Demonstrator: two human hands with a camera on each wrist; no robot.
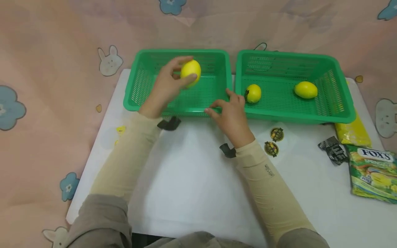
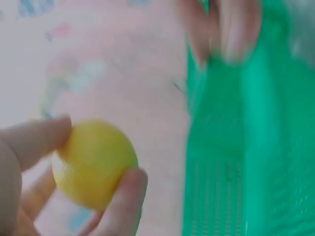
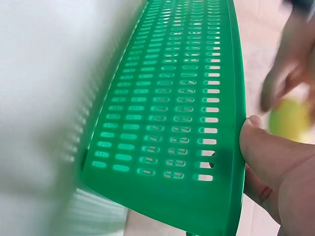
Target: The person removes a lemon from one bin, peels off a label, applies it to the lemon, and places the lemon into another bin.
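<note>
- Head view: my left hand [image 1: 165,88] is gripping a lemon [image 1: 190,71] over the left basket [image 1: 141,86]; my right hand [image 1: 231,113] is pinching its near rim.
- Left wrist: my fingers [image 2: 123,196] are curling around the lemon [image 2: 93,164].
- Right wrist: my thumb [image 3: 268,147] is pressing against the basket's rim [image 3: 236,128].

Two baskets stand side by side at the back of the desk [image 1: 192,179]. The right basket [image 1: 338,113] holds two lemons, one left [image 1: 253,93], one right [image 1: 305,90]. Stickers [image 1: 274,142] lie before it; a candy bag [image 1: 372,174] lies at the desk's right edge.
</note>
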